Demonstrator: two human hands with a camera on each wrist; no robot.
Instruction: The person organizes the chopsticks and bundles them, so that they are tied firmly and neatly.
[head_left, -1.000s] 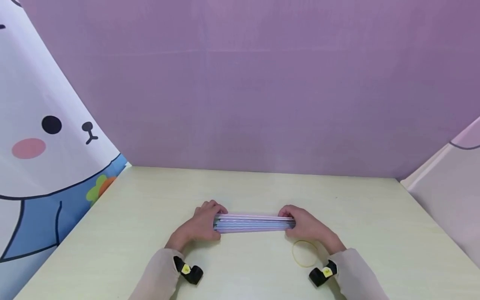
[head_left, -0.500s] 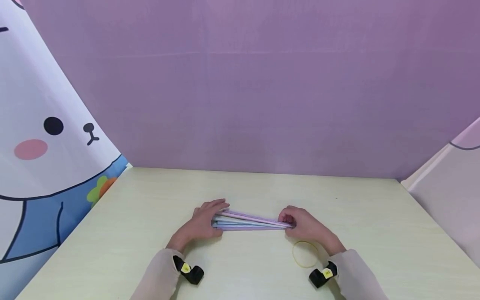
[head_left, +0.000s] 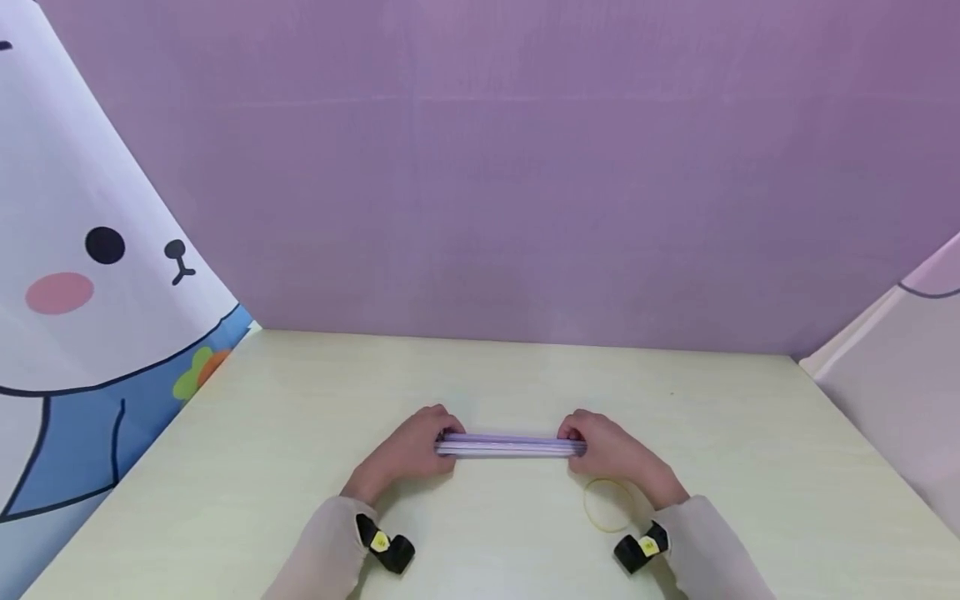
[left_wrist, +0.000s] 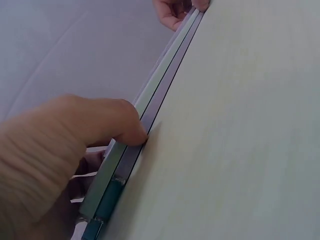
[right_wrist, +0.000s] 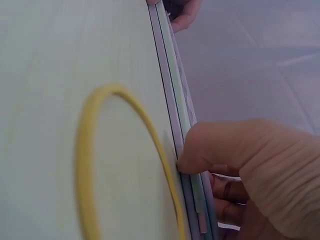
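Observation:
A bundle of slim, straight pastel sticks in lilac, pale green and white lies crosswise between the two hands, close over the table. My left hand grips its left end, the thumb on the near side and the fingers behind. In the left wrist view, darker teal end pieces show below the thumb. The right hand pinches the other end in the same way. A pinkish stick end shows beside that thumb in the right wrist view. The palms hide part of both ends.
A yellow rubber band lies on the table just in front of the right hand. Black wrist cameras stick out from both sleeves. A purple backdrop stands behind the table, with a cartoon-print cloth at the left.
The sticks, spread wider at the left end half a second ago, now lie narrow and nearly parallel. My left hand has moved slightly right and closed in; the right hand is almost unmoved.

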